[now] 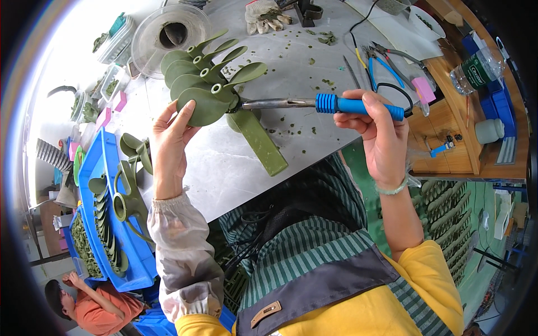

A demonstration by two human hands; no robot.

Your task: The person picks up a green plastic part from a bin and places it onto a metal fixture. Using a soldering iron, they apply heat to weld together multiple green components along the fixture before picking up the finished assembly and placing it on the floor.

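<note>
My left hand (pixel 172 144) pinches a blade of a cluster of olive-green propellers (pixel 208 106) between thumb and fingers, above the grey table. The propellers stand in a row on a flat green bar (pixel 259 143), their hubs showing round holes. In my right hand (pixel 378 131) is a soldering iron (pixel 336 104) with a ribbed blue handle, its metal shaft pointing left. The iron's tip meets the cluster near the base of the nearest propeller, where the exact contact is partly hidden.
Green scraps dot the table (pixel 314 137). Pliers (pixel 386 64) lie at the right, near the iron's cord. A clear round dish (pixel 154 42) sits at the back left. Blue bins (pixel 140 263) hold more green parts at left, where a person in orange (pixel 106 308) sits.
</note>
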